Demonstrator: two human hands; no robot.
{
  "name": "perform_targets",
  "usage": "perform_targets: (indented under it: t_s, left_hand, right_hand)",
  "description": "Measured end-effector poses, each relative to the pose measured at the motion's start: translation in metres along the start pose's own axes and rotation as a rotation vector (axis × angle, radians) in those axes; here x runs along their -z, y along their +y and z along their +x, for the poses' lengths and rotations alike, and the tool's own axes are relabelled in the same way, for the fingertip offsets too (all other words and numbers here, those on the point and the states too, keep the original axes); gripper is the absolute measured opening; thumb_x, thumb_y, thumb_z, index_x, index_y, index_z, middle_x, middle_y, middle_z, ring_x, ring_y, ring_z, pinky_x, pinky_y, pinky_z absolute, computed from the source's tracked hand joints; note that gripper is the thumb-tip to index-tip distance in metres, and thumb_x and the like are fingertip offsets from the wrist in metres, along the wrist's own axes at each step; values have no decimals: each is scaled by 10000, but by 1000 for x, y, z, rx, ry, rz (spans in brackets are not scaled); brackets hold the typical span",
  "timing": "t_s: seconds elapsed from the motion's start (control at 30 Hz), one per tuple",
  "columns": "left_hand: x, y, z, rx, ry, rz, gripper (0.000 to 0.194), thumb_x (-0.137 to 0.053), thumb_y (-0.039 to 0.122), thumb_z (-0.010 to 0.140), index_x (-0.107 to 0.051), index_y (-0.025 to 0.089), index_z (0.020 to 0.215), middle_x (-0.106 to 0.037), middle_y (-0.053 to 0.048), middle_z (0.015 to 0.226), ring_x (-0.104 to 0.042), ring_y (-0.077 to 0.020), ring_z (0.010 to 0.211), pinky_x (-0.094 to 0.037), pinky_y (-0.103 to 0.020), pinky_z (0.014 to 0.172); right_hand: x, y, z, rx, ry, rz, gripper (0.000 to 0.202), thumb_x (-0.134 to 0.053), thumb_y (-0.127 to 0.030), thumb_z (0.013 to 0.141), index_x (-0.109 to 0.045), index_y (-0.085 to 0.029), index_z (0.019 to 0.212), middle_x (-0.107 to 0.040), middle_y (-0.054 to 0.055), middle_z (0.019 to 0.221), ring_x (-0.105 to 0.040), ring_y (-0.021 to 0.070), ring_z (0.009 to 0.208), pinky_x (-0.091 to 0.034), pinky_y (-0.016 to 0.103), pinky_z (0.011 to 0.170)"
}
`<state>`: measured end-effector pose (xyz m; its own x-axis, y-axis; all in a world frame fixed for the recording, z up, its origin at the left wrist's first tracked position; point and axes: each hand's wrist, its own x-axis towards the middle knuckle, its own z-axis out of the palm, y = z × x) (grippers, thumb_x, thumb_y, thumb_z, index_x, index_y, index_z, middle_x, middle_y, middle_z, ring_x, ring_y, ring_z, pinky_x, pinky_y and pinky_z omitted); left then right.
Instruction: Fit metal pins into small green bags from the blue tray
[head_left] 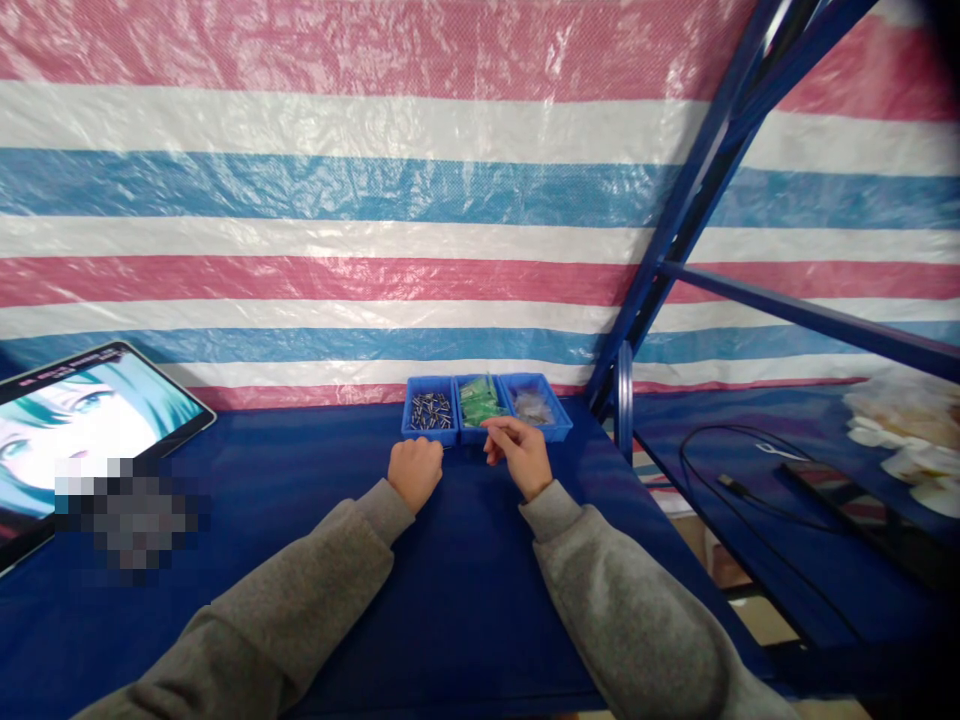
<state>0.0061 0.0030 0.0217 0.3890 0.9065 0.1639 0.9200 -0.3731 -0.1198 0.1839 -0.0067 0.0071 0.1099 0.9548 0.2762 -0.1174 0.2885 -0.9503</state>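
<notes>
Currently, a lit tablet [94, 435] is seen well left of the middle bin [471, 437]. Just left of that bin, metal pieces [431, 412] are held in the left bin [429, 382], before which the left hand [416, 473] is curled; whether anything is pinched in its grip cannot be told. Green packets [478, 400] are contained in the middle bin, its front right overlapped by the right hand [525, 458], bent-fingered, its grip's hold likewise unclear. Just right, pale packets [532, 407] are seen in the right bin [559, 433]. Metal pieces could be spilled on the tabletop [465, 600] if the left bin were nudged; packets might be dragged out clumped if several were caught.
</notes>
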Motion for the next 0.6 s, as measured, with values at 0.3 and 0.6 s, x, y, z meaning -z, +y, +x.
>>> perform_targets:
  t_s: [0.3, 0.6]
  left_hand:
    - [-2, 11, -4, -96, -5, -18, 230, -405, 211, 876, -578, 110, 989, -647, -129, 759, -640, -252, 753, -432, -335, 659]
    - [-8, 13, 5, -166, 245, -233, 174, -449, 289, 865, -589, 193, 905, -690, -31, 782, -637, -165, 656, -406, -241, 587]
  right_hand:
    - [-2, 0, -2, 16, -5, -82, 264, -577, -392, 767, -631, -146, 844, -568, -16, 533, -503, 101, 388, -419, 219, 381]
    - [5, 7, -2, 171, 47, -698, 197, -546, -320, 785, -673, -177, 738, -586, -3, 515, -550, 136, 488, -430, 236, 527]
